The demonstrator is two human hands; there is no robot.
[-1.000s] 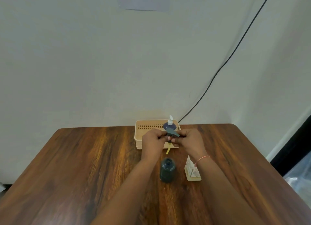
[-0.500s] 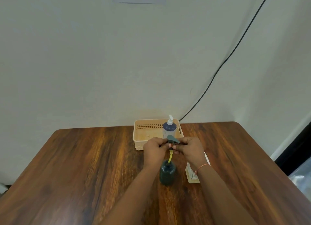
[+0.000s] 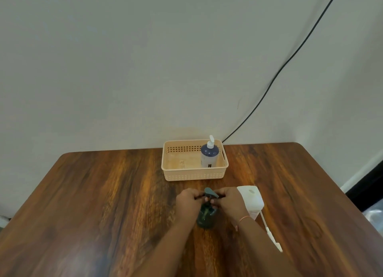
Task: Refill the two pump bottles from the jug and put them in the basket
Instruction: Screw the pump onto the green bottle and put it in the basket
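Progress: dark-blue white-pump bottle [image 3: 209,154] stands in beige plastic basket [image 3: 194,175] | your left hand [image 3: 188,202] and right hand [image 3: 230,202] pinch grey pump head [image 3: 209,192] onto dark-green bottle [image 3: 206,216] | left: tighten, basket it.

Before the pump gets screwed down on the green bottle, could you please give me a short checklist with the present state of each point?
1. Green bottle upright on the table: ok.
2. Pump head over the bottle's neck, held by left hand and right hand: ok.
3. Dip tube inside the bottle: ok, a yellowish tube shows through it.
4. Pump threaded tight: cannot tell.
5. Fill level: cannot tell.
6. Room in the basket beside the blue bottle: ok.
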